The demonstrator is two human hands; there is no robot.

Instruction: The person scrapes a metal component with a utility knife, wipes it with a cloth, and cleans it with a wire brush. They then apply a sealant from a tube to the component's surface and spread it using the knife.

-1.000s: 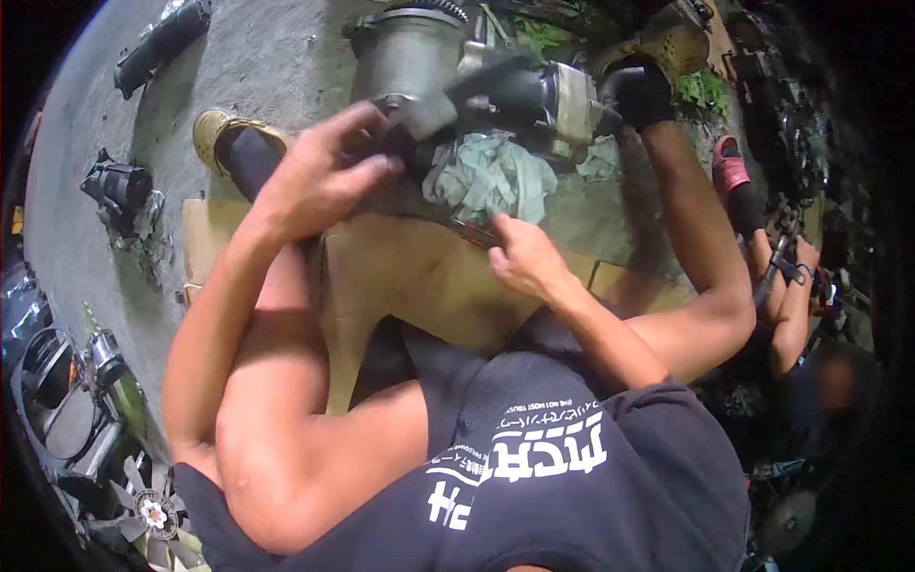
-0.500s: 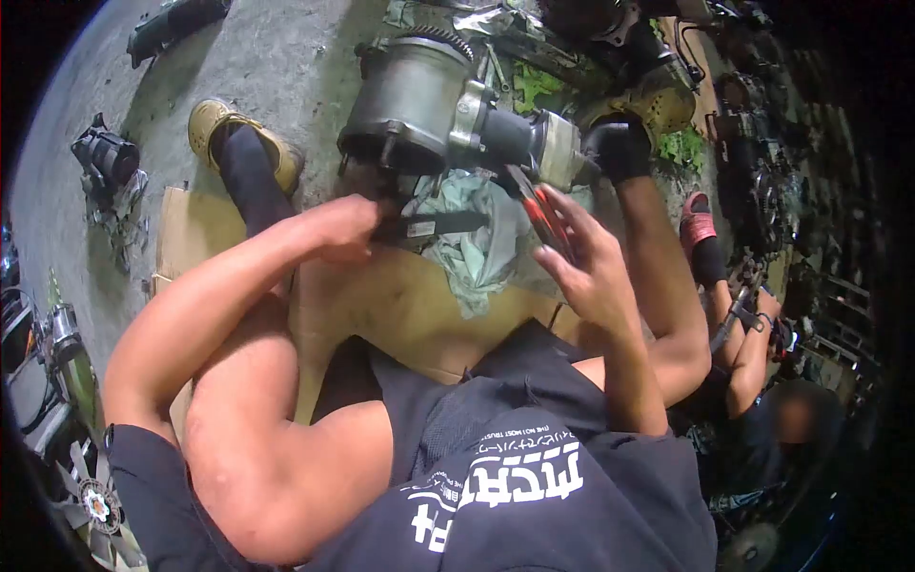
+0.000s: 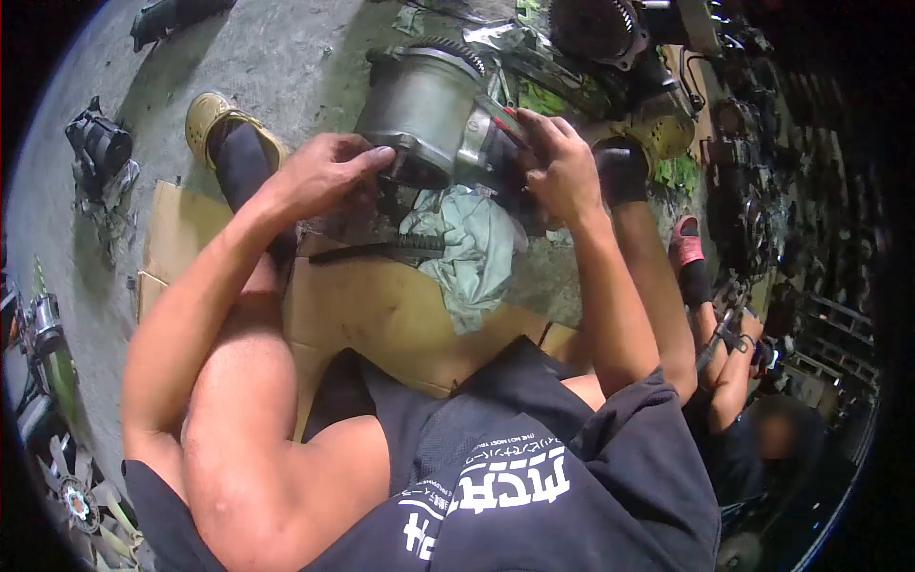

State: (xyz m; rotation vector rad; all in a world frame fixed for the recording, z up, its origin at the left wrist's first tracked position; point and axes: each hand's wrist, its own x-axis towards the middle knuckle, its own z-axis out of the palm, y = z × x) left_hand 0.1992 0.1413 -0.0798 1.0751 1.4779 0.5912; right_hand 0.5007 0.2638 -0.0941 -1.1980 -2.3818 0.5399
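A grey metal cylindrical housing (image 3: 419, 100) with a toothed gear at its top stands on the floor before me. My left hand (image 3: 332, 176) is at its lower left edge, thumb along the rim and fingers curled; what lies inside the fingers is hidden. In my right hand (image 3: 562, 162) is a pair of red-handled pliers (image 3: 510, 129), its tip beside the housing's right side fitting. A black-handled brush-like tool (image 3: 376, 250) lies below the housing, one end on a pale crumpled rag (image 3: 469, 250).
Cardboard (image 3: 381, 310) covers the floor between my legs. Metal parts (image 3: 596, 33) crowd the upper right. A black part (image 3: 100, 148) sits at left, and a fan (image 3: 76, 500) at lower left. Another person's arm (image 3: 732, 377) is at right, with a tool in the hand.
The black brush-like tool has left my left hand and now lies on the cardboard and rag. My left hand has moved up to the housing's rim. My right hand has raised the pliers toward the housing.
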